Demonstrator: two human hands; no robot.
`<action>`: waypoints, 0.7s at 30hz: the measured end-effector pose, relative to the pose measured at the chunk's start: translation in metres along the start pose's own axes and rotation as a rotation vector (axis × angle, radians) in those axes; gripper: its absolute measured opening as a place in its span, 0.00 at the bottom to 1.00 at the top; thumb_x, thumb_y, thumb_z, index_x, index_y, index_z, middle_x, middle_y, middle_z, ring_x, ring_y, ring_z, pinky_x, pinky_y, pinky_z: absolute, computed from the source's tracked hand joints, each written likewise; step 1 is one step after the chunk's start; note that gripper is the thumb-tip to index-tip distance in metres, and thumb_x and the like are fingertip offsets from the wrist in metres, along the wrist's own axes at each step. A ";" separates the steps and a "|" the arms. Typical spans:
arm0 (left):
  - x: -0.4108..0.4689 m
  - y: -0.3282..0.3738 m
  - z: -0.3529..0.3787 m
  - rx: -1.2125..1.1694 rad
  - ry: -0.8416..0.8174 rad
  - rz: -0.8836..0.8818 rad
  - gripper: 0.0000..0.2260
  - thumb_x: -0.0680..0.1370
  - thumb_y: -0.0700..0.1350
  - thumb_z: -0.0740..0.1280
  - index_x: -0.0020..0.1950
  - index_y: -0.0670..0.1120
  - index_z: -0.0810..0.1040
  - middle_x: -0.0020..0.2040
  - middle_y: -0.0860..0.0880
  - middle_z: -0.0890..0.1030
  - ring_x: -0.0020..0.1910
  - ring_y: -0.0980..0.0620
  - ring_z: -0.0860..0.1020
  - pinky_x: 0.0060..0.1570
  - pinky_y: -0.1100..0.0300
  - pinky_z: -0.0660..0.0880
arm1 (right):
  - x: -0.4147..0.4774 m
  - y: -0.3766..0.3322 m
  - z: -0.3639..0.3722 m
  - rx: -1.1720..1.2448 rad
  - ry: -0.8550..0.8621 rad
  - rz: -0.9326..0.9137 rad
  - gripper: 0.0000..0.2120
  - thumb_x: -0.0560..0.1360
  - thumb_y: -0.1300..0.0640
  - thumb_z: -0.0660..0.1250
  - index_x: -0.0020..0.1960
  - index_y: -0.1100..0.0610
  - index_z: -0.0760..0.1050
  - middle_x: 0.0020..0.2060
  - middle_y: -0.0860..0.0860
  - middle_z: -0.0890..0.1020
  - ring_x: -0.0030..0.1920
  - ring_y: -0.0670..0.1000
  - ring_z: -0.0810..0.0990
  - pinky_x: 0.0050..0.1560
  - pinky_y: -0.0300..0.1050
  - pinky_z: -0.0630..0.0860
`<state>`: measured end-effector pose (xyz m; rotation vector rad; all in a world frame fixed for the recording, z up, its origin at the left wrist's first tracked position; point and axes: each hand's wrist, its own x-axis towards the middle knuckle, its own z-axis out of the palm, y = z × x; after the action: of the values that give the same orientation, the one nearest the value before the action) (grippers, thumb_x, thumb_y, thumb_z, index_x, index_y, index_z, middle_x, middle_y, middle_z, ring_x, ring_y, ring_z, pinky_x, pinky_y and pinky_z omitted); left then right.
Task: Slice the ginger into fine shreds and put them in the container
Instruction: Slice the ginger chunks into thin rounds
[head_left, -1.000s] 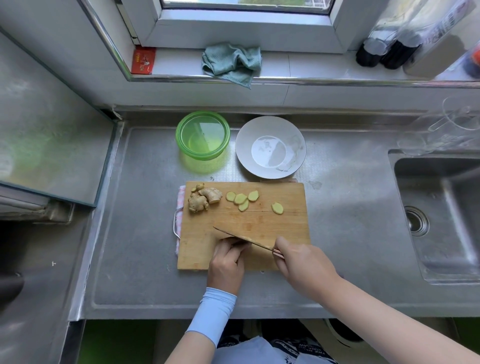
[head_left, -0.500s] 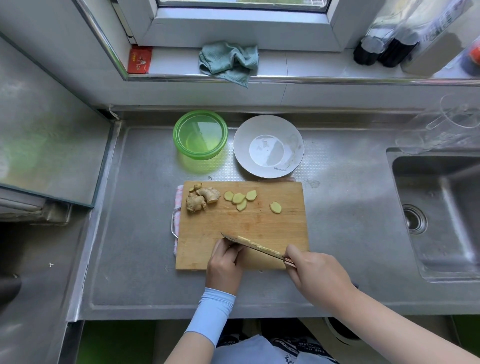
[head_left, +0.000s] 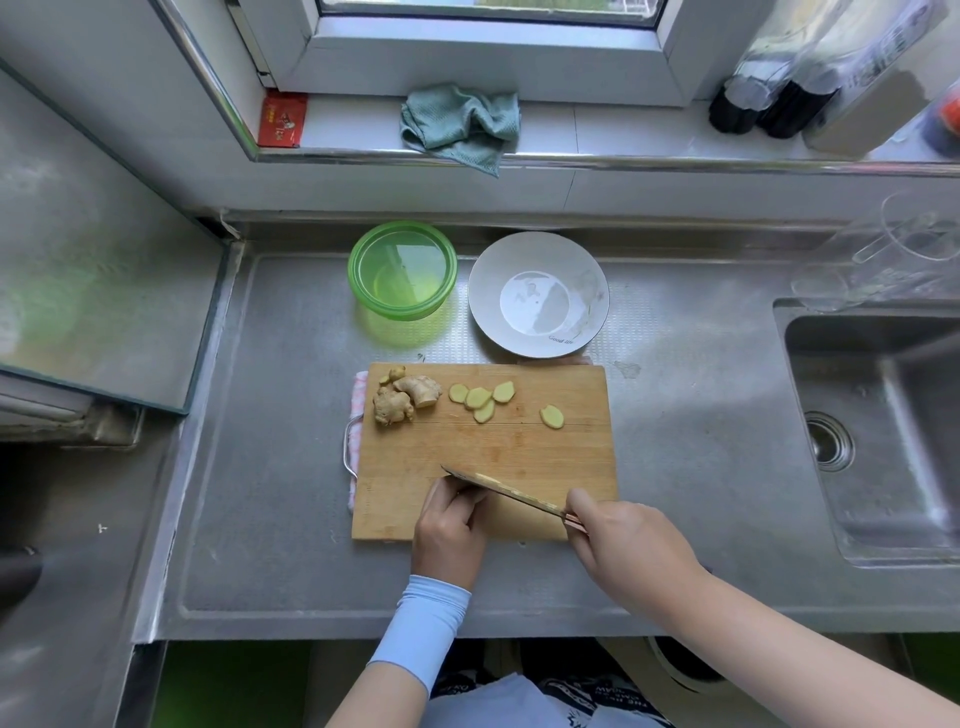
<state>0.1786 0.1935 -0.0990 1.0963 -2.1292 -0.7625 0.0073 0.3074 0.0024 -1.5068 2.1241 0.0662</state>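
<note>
We look down on a steel counter (head_left: 675, 415) under a window sill (head_left: 623, 130). The sink (head_left: 883, 441) is set into the counter on the right, and the frame edge cuts it off. A clear jug (head_left: 909, 244) behind the sink is hard to make out against the metal.

A wooden cutting board (head_left: 519, 447) lies mid-counter, with a pink cloth (head_left: 356, 410) showing along its left edge. Just behind the board a white plate (head_left: 480, 312) stands next to the green container (head_left: 400, 312), which is on its left. A teal rag (head_left: 462, 124) hangs over the sill.

Our right hand (head_left: 631, 545) grips the handle of the knife (head_left: 504, 488), most of which is hidden in the fist. The blade slants across the board's near edge. Our left hand (head_left: 449, 525) is on the board with its fingers curled and its knuckles against the blade. Whatever it presses down is hidden beneath it, so we cannot tell what it holds.

The ginger (head_left: 405, 397) sits at the board's far left corner, well apart from the container. Four slices (head_left: 480, 397) lie just to its right, and a fifth slice (head_left: 551, 417) lies farther along.
</note>
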 end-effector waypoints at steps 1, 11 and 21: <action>0.000 0.000 0.000 -0.001 0.004 0.000 0.06 0.69 0.32 0.73 0.44 0.40 0.86 0.45 0.44 0.82 0.48 0.49 0.78 0.55 0.75 0.68 | 0.002 -0.001 0.000 -0.001 -0.003 -0.008 0.08 0.83 0.48 0.54 0.51 0.52 0.64 0.32 0.47 0.70 0.34 0.58 0.70 0.34 0.50 0.67; 0.000 0.000 0.002 0.003 -0.025 0.005 0.12 0.66 0.28 0.76 0.44 0.41 0.86 0.43 0.45 0.81 0.46 0.49 0.77 0.49 0.63 0.74 | 0.022 -0.011 0.007 0.007 -0.046 -0.016 0.07 0.81 0.51 0.56 0.49 0.52 0.60 0.36 0.51 0.75 0.36 0.62 0.73 0.35 0.52 0.69; 0.000 0.005 -0.004 0.006 -0.014 0.053 0.07 0.72 0.31 0.73 0.47 0.41 0.85 0.44 0.47 0.81 0.48 0.49 0.79 0.53 0.65 0.73 | 0.034 -0.012 0.006 0.008 -0.017 -0.023 0.08 0.81 0.52 0.58 0.49 0.53 0.60 0.40 0.55 0.79 0.36 0.62 0.69 0.33 0.51 0.64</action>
<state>0.1789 0.1951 -0.0934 1.0358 -2.1642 -0.7417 0.0127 0.2754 -0.0148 -1.5203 2.0912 0.0613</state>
